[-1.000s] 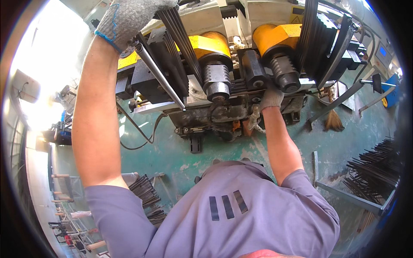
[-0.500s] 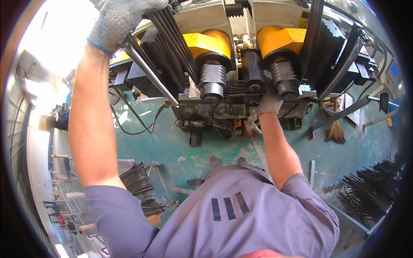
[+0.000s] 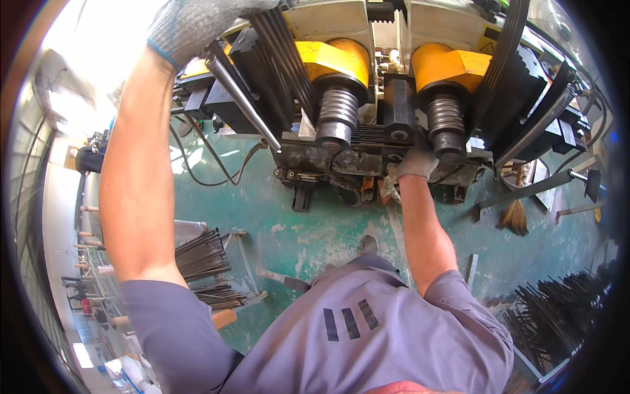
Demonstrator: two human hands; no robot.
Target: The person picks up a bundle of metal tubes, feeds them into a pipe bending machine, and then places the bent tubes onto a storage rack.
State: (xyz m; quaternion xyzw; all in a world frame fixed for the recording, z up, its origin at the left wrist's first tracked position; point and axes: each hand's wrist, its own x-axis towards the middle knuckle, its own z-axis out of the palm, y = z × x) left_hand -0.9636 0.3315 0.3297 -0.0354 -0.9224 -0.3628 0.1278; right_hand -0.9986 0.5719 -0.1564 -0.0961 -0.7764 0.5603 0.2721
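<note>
My left hand (image 3: pixel 197 27), in a grey knit glove with blue edging, is raised at the upper left. Its fingers curl at the upper end of a bundle of dark metal rods (image 3: pixel 281 58), partly cut off by the frame's top edge. My right hand (image 3: pixel 418 163), also gloved, reaches into the machine below a dark block (image 3: pixel 399 108), beside the right ridged metal roller (image 3: pixel 446 125); its fingertips are hidden in shadow. The left ridged roller (image 3: pixel 337 118) sits under a yellow housing (image 3: pixel 341 59). A matching yellow housing (image 3: pixel 449 65) covers the right one.
A shiny bar (image 3: pixel 243 98) slants down beside the left rods. More dark rods (image 3: pixel 504 52) lean on the right. Rod piles lie on racks at lower left (image 3: pixel 203 256) and lower right (image 3: pixel 558 315). A broom head (image 3: pixel 514 218) and a hose (image 3: pixel 230 177) are near the machine.
The view has shifted, so the machine sits slightly farther right. My left hand stays at the rod tops and my right hand stays low between the rollers. One foot shows farther forward.
</note>
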